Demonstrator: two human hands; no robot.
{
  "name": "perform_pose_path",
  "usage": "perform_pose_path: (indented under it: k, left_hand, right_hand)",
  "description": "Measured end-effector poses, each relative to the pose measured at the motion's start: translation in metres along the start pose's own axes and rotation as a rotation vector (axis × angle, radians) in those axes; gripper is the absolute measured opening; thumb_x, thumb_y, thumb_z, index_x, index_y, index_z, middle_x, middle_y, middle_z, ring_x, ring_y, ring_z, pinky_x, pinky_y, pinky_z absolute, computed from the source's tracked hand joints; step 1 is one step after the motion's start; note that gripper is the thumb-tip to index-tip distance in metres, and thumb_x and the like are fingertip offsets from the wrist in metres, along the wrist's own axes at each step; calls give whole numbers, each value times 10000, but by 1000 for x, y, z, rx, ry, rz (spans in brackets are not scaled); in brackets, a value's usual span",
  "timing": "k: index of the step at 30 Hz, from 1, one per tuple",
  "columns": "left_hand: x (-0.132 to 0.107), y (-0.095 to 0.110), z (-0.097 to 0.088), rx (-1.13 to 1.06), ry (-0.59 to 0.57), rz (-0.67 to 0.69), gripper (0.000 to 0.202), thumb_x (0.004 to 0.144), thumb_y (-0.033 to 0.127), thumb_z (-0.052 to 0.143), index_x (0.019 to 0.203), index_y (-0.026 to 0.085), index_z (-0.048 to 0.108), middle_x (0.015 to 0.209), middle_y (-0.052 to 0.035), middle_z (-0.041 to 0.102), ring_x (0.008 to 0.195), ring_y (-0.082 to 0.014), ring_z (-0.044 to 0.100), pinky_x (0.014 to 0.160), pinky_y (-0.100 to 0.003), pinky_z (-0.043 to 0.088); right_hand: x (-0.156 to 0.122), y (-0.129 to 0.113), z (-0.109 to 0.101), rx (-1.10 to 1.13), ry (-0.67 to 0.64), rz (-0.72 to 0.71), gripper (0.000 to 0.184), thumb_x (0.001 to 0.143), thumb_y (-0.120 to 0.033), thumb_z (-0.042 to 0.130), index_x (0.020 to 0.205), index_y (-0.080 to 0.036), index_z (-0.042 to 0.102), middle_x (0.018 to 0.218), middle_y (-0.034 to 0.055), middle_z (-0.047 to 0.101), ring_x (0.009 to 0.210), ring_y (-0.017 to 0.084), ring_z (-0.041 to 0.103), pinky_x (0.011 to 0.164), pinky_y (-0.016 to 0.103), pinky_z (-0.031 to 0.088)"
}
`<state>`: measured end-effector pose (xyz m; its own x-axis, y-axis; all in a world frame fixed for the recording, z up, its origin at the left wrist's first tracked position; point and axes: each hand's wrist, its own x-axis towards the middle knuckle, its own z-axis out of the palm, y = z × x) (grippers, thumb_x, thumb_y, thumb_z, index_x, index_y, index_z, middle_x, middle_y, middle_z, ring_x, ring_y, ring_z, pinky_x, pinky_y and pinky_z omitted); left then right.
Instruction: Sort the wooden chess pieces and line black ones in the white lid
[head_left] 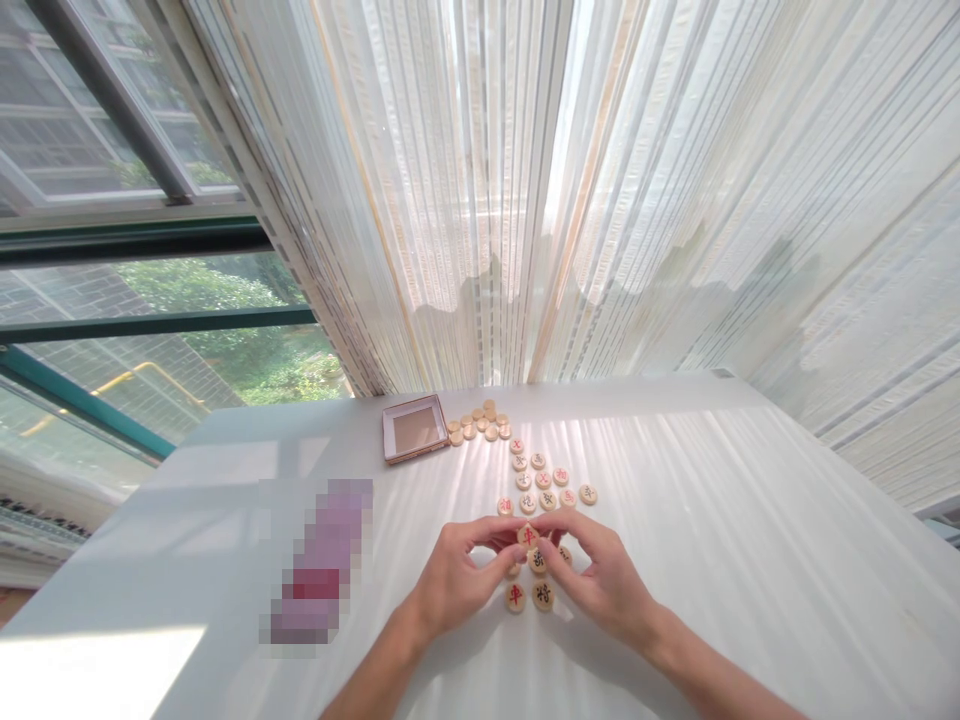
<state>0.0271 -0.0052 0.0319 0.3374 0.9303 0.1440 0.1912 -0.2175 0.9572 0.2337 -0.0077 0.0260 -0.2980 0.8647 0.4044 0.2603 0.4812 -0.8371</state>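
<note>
Between the fingertips of both my hands is a round wooden xiangqi piece [528, 537] with a red character. My left hand [457, 570] is closed at its left side, thumb and index finger bent toward it. From the right, my right hand [600, 570] pinches toward the same piece. Just below the fingers lies a piece with a black character [538, 560]; pieces beside it are partly hidden by my hands. Nearer to me on the table are another red-character piece [515, 597] and a black-character piece [543, 595].
Beyond my hands, rows of face-up xiangqi pieces [544, 479] lie on the white table [712, 480]. Farther back sit several pale pieces [481, 424] beside an open shallow box [414, 430]. A pixelated purple item [322, 560] lies left. Striped curtains [510, 200] hang behind the table.
</note>
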Motion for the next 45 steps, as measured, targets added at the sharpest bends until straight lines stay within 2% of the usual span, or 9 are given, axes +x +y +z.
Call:
perform_pose_path:
  k: [6,10,16,20,31,45]
  left_hand:
    - [1,-1,-2,-13,-6,-4,282,907,293,678,1170,205,729,1006,-75,796,871,-208,756,855,-325,604]
    - [1,-2,-3,-33,-27,-5,258,902,305,683,1136,202,717,979,-65,785,839,-191,744,824,-304,600]
    - [2,-6,-1,-81,0,-67,221,860,365,738,960,173,697,849,-60,767,762,-191,746,741,-285,599]
    - [3,-9,1,-131,27,-96,247,841,400,760,881,175,667,771,-46,750,699,-192,750,692,-283,599]
    - [2,-6,-3,-156,-6,-158,261,895,414,692,933,159,736,826,-87,784,766,-209,757,701,-283,619]
    - [2,-5,-10,-223,-89,-173,371,889,394,715,1160,142,733,1011,-139,792,907,-262,772,836,-356,629]
  right_hand:
    - [0,4,2,-29,0,-82,256,933,-183,618,1181,-242,646,1015,56,738,841,187,694,760,320,590]
    - [0,5,2,-64,-14,-106,241,939,-174,619,1167,-247,642,982,52,731,833,188,688,762,330,586]
    - [-2,5,4,-111,-29,-207,207,955,-168,616,1142,-253,643,948,57,734,834,196,696,745,328,580]
    - [-3,5,4,-122,-50,-210,220,956,-154,607,1142,-265,649,932,45,731,822,191,695,740,324,573]
    - [-1,5,4,-124,-44,-187,206,957,-197,625,1147,-268,663,940,44,736,839,198,704,767,333,586]
    - [0,7,1,-116,-42,-170,201,967,-181,586,1141,-260,650,983,67,716,841,201,684,730,336,598]
